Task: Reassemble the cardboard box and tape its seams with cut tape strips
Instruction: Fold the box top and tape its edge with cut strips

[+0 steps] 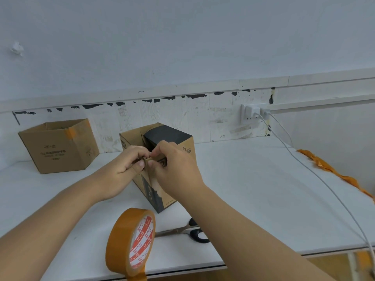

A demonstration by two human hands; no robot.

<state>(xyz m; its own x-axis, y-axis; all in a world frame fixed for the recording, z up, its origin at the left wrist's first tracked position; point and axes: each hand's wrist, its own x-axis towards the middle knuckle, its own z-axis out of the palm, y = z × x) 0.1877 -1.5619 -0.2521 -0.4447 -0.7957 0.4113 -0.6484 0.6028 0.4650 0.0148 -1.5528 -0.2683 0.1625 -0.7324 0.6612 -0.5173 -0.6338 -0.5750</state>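
A small brown and black cardboard box [183, 147] stands upright in the middle of the white table [253, 189], its top open. My left hand [123, 165] and my right hand [174, 167] meet at its near top corner. Both pinch a translucent brown tape strip [147, 169] that runs down the box's front corner seam. A roll of brown tape [129, 242] stands on edge near the table's front edge. Scissors [188, 232] with black handles lie just right of the roll, partly hidden under my right forearm.
A second, larger cardboard box [58, 147] with orange tape on its rim stands open at the back left. A white cable [316, 175] runs from the wall socket [251, 112] across the table's right side. Crumpled orange tape [332, 171] lies along the right edge.
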